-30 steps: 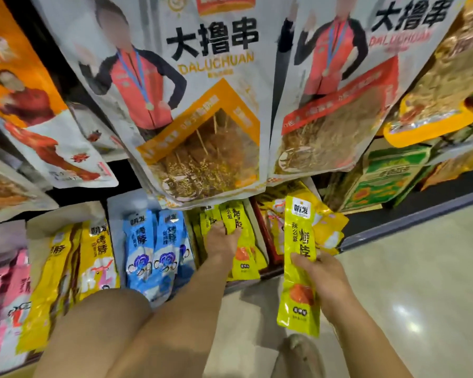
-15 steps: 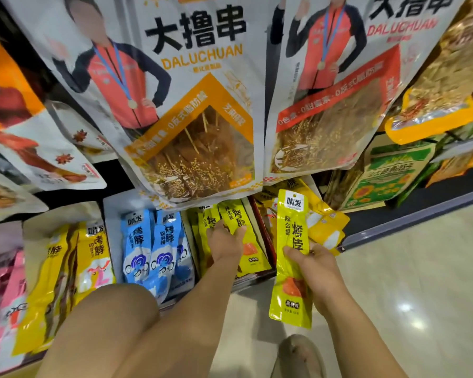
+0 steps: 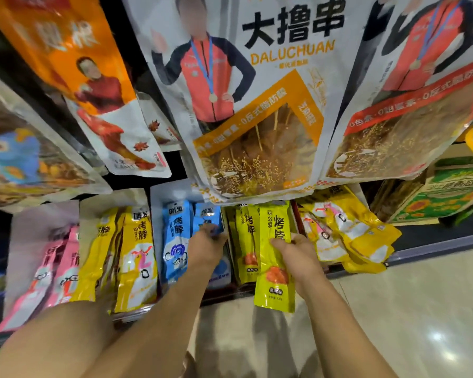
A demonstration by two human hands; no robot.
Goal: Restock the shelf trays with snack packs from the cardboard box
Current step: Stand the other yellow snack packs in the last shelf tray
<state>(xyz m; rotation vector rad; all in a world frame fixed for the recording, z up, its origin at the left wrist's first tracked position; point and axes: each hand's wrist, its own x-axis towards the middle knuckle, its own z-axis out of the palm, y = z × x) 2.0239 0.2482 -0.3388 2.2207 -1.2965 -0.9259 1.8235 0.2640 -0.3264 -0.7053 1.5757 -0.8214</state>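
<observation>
I see hanging bags overhanging the shelf trays at centre; the floor lower right lies open.

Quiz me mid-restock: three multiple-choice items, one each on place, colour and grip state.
1. The left hand is: A) out of view; B) at the blue packs, left of the right hand; C) right of the right hand.
2. The held pack is: A) pink; B) blue; C) yellow.
3. The right hand's grip is: A) closed round the held pack; B) open, empty; C) pressed flat.
B: its fingertips reach a blue pack. C: its wrapper shows yellow. A: fingers and thumb curl round it.
</observation>
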